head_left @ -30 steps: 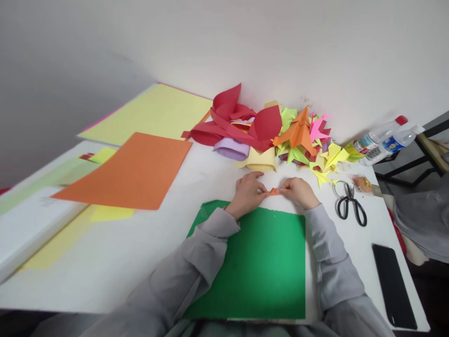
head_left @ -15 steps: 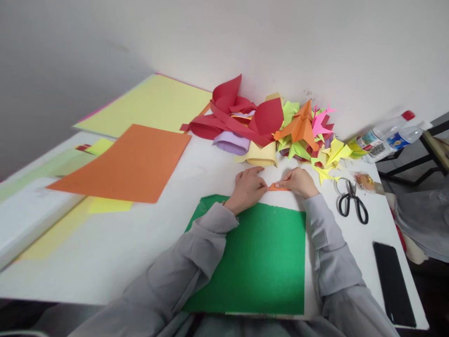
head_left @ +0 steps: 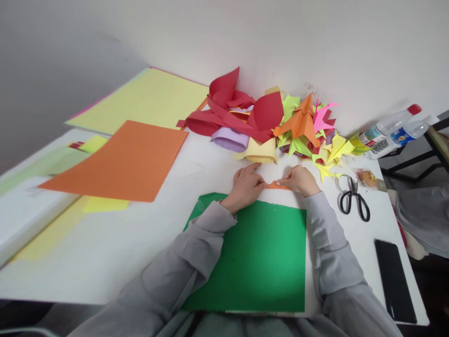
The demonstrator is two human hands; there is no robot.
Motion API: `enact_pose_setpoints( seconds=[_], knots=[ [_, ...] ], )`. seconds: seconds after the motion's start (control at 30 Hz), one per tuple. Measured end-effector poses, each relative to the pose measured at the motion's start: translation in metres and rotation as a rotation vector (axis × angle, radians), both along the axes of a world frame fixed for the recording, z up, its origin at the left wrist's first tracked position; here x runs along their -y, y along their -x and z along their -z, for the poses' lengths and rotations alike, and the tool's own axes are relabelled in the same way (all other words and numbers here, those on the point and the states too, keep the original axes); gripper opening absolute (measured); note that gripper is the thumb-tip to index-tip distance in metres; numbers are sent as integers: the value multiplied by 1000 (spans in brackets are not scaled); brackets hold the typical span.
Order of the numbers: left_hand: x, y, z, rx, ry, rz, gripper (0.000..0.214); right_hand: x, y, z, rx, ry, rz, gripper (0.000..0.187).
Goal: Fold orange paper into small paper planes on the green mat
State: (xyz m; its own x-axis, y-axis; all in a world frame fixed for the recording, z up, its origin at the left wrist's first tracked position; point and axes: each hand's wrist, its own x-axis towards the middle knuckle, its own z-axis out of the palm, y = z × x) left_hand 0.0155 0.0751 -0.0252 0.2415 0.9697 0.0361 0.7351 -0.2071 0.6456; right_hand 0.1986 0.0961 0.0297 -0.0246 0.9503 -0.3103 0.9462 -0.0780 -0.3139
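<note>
A narrow strip of folded orange paper (head_left: 278,186) lies on the white table just past the far edge of a green sheet (head_left: 266,252). My left hand (head_left: 247,185) pinches its left end between thumb and fingers. At the other end, my right hand (head_left: 300,180) presses the strip with curled fingers, which cover part of it. Beyond my hands sit a cream paper crown (head_left: 261,150) and a lilac paper ring (head_left: 230,140).
Black-handled scissors (head_left: 354,201) and a phone (head_left: 395,281) lie at the right. Two plastic bottles (head_left: 389,133) lean by the wall near folded paper shapes (head_left: 303,124) and red paper loops (head_left: 238,110). A large orange sheet (head_left: 129,161) and a yellow sheet (head_left: 147,100) are at the left.
The view has shifted slightly. Both hands stay on the orange strip, and a small raised point now shows along its upper edge near my right fingertips.
</note>
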Motion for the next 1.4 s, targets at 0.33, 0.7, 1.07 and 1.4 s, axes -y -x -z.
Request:
enact_pose_setpoints(
  seconds=[0.33, 0.7, 1.07, 1.4],
  knots=[
    [3, -5, 0, -46, -69, -39, 20, 4, 2, -3, 63, 17, 31, 40],
    [14, -6, -11, -233, -203, -7, 24, 1, -1, 1, 35, 19, 25, 39],
    [10, 1, -5, -291, -297, 77, 25, 0, -1, 2, 32, 36, 28, 35],
    [12, 1, 2, -350, -428, 71, 28, -1, -2, 3, 44, 43, 22, 38]
  ],
)
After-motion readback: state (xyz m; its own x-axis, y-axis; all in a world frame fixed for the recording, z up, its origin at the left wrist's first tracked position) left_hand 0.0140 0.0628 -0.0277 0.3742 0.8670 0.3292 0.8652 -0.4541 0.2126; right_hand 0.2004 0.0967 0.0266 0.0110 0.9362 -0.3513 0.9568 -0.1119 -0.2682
